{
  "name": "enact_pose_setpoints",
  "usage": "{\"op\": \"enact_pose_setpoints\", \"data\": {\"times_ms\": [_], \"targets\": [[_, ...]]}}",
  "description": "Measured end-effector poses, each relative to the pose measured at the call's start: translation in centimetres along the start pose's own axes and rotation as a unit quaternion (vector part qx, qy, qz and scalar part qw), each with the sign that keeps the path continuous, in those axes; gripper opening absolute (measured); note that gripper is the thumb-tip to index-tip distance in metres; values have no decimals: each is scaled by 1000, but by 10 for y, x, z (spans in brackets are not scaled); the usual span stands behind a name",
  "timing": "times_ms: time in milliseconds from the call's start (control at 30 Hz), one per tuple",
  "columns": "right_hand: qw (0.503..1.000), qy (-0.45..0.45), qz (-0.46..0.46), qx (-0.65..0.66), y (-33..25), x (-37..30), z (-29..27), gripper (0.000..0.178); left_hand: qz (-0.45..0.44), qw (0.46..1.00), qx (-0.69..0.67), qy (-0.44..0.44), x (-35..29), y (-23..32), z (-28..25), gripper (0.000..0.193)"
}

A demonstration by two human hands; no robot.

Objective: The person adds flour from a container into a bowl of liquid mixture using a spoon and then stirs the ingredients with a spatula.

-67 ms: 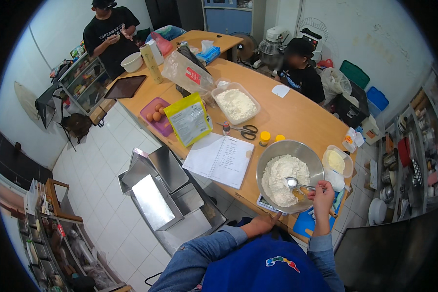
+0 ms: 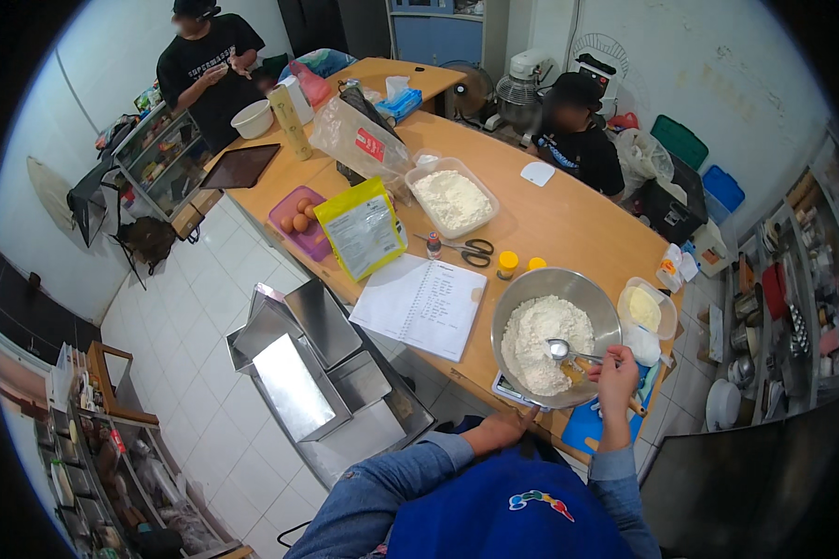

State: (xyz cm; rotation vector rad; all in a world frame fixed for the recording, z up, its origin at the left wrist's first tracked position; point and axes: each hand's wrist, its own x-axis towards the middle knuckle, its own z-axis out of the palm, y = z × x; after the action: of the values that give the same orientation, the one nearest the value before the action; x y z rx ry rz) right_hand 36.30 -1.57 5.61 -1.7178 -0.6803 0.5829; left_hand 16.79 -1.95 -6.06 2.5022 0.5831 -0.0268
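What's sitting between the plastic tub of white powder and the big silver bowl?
In the head view, black-handled scissors and two little yellow-topped containers lie between the tub and the bowl.

Left sleeve (image 2: 373, 494): blue denim, paler cuff (image 2: 454, 450) | right sleeve (image 2: 616, 484): matching denim | royal-blue garment (image 2: 466, 522) bears multicoloured emblem (image 2: 541, 503) | right hand (image 2: 615, 377) bare

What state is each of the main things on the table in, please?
Round silver metal bowl: uncovered, holding white powder.
Shiny metal spoon: gripped by the right hand.
White spiral-bound notebook: open.
Translucent rectangular plastic tub: lidless, holding pale powder.
Oval brown eggs: whole.
Small yellow-capped jar: closed.
Black-handled metal scissors: lying flat.
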Motion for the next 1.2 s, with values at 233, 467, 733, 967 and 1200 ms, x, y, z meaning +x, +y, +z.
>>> {"op": "enact_pose_setpoints", "data": {"times_ms": [233, 467, 733, 967, 1200], "targets": [[995, -8, 68, 71, 0, -5, 10, 13, 7, 1000, 10, 16, -4, -1, 1, 63], [989, 28, 69, 129, -17, -5, -12, 12, 2, 1000, 12, -1, -3, -1, -1, 64], [985, 32, 62, 161, -30, -11, -18, 13, -10, 1000, -10, -14, 0, 1, -3, 65], [983, 28, 61, 172, -34, -14, -20, 12, -20, 999, -14, -41, -2, 4, -10, 66], [980, 31, 66, 184, -35, -14, -20, 12, -19, 999, -13, -42, 0, 2, -5, 66]]}}
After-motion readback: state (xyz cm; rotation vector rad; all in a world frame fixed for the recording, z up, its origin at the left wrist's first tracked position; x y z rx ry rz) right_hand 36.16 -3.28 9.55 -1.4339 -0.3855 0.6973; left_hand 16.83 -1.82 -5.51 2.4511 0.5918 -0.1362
